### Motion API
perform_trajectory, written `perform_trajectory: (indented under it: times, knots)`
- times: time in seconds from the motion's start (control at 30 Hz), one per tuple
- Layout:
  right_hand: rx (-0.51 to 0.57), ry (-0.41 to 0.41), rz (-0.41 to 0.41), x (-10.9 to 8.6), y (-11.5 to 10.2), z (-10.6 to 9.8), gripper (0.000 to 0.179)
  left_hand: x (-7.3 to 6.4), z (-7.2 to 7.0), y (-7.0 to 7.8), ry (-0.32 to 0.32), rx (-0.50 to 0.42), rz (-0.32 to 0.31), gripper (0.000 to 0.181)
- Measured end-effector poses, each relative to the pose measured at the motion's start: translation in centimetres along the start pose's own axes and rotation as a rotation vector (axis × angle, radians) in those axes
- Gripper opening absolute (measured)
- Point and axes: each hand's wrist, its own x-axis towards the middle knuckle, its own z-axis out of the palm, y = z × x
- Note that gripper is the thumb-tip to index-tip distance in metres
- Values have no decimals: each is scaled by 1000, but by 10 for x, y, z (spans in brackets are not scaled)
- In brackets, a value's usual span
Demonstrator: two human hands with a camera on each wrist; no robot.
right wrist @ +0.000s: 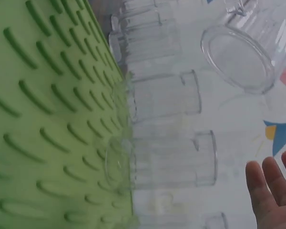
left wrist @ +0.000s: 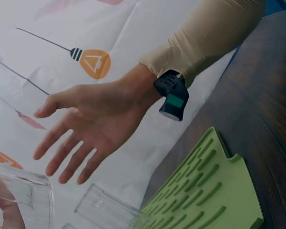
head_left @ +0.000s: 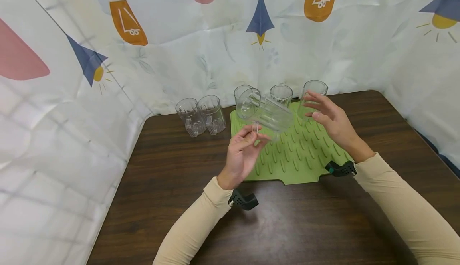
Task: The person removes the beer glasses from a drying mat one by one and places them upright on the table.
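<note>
My left hand [head_left: 241,157] pinches the handle of a clear mug [head_left: 274,115], which is tilted nearly on its side above the green drying mat [head_left: 302,169]. The mug's mouth or base cannot be told apart with certainty through the clear walls. To the right of it, my right hand [head_left: 336,125] hovers with fingers spread and relaxed, touching nothing. Behind those fingers stands a clear mug [head_left: 315,87] on the mat, partly covered by the hand. In the right wrist view the held mug [right wrist: 238,59] appears at the upper right, apart from my right fingertips [right wrist: 256,174].
Two more clear mugs stand along the mat's back edge, one in the middle [head_left: 282,93] and one at the left [head_left: 241,91], partly behind the held mug. Left of the mat, two clear mugs [head_left: 190,117] stand side by side on the dark wooden table [head_left: 172,177]. A printed curtain [head_left: 223,57] hangs behind.
</note>
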Motion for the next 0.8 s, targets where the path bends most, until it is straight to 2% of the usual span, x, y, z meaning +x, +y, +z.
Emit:
perform_trajectory:
  times: [0.13,0.3,0.57,0.8]
  knots:
    - [-114,-34,0,-5,-1,-12,54,0,-5,5,10,40,-13,38]
    - [-257,-31,14,-12,-4,-28,54,-1,-11,12,24,109,-33,35]
    - [-513,-30,207,-28,-13,-54,59,-5,-18,24,77,202,-60,33]
    - [-738,-62,191,-39,-8,-74,74,-10,-24,35,100,283,-67,31]
